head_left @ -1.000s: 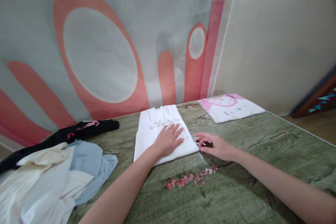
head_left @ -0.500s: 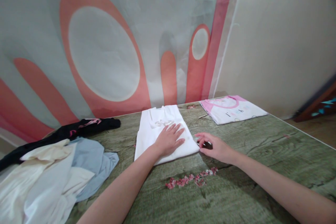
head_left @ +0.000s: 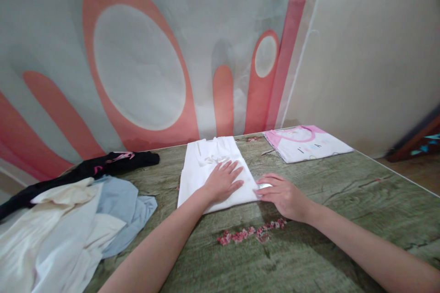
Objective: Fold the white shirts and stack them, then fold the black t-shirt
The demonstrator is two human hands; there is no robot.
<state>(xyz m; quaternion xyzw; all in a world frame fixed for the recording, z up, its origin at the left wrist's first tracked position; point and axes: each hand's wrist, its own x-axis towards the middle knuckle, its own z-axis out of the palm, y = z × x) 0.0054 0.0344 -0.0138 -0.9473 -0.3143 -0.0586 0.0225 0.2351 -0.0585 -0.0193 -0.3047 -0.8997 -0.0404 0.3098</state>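
A folded white shirt (head_left: 195, 178) lies on the table in front of me, with a gathered detail near its far end. My left hand (head_left: 224, 182) rests flat on it, fingers spread, pressing the cloth down. At the shirt's near right corner, my right hand (head_left: 282, 194) is closed on the edge, and a bit of white cloth shows between its thumb and fingers. The fingertips of that hand are partly hidden.
A wood-patterned tabletop (head_left: 309, 242) with a printed pink flower sprig (head_left: 240, 236) lies beneath. Back right is a folded pink-and-white T-shirt (head_left: 309, 144). On the left are a black garment (head_left: 127, 160), a light blue garment (head_left: 120, 206) and cream clothes (head_left: 62, 233) in a pile.
My right hand has closed on the shirt's right corner, where its fingers were curled with a gap before. My left hand stays flat on the shirt. The view has shifted slightly.
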